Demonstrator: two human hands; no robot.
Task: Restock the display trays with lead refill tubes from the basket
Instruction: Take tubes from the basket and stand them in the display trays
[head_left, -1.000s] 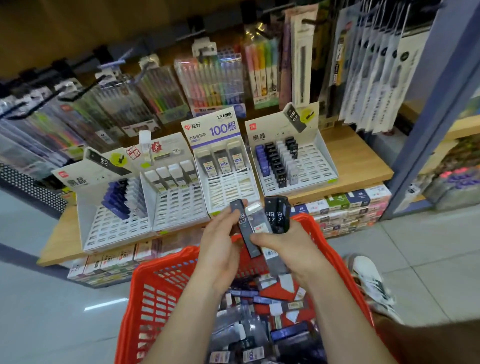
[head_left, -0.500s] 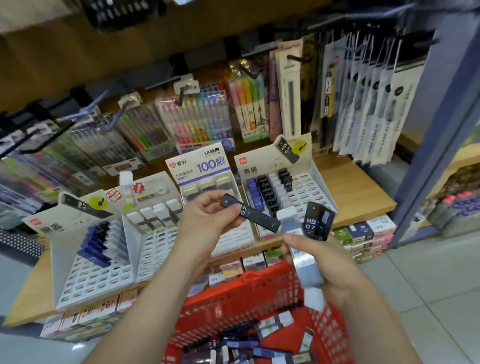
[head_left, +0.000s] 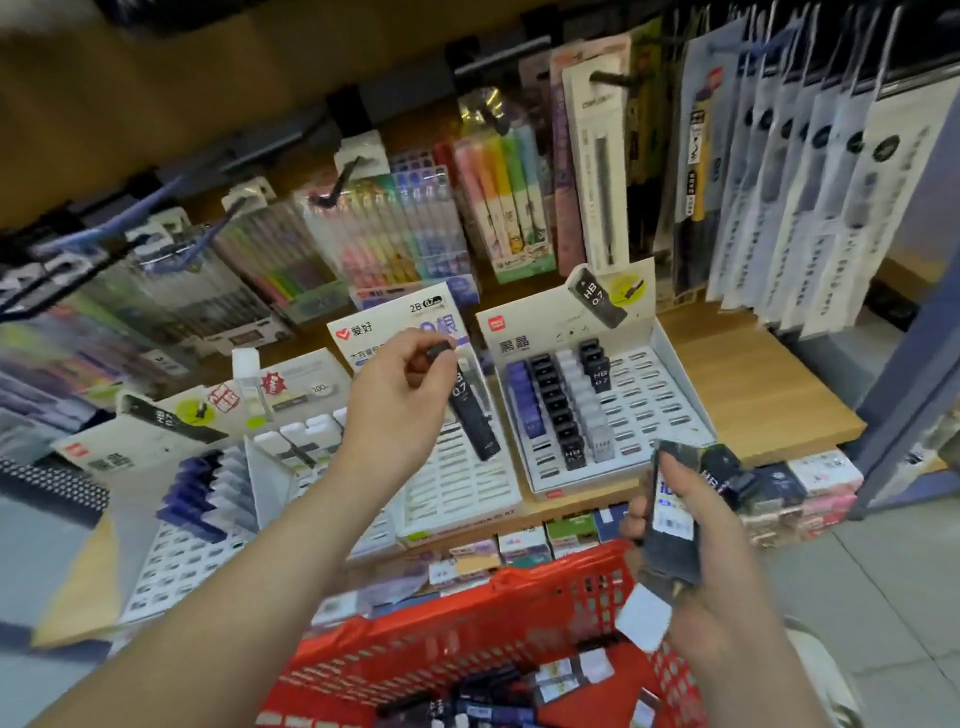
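My left hand (head_left: 400, 384) pinches the top of a black HB 0.7 lead tube (head_left: 474, 415), which hangs tilted over the middle white tray (head_left: 467, 493). To its right, the right-hand tray (head_left: 670, 395) holds rows of purple, black and clear tubes. My right hand (head_left: 691, 561) grips a bundle of several lead tubes (head_left: 675, 509), black and clear, above the red basket (head_left: 467, 639). More tubes lie loose in the basket. Two further trays (head_left: 176, 551) stand at the left, partly filled.
Packs of pens and highlighters (head_left: 395, 234) hang on hooks behind the trays. A wooden shelf (head_left: 753, 395) carries the trays, with small boxes (head_left: 810, 478) stacked under its edge. A blue post (head_left: 914, 332) rises at the right. Grey floor tiles lie below.
My left hand has lifted the black tube up and away from the basket toward the trays. My right hand with its bundle stayed lower right. The view has moved closer to the shelf.
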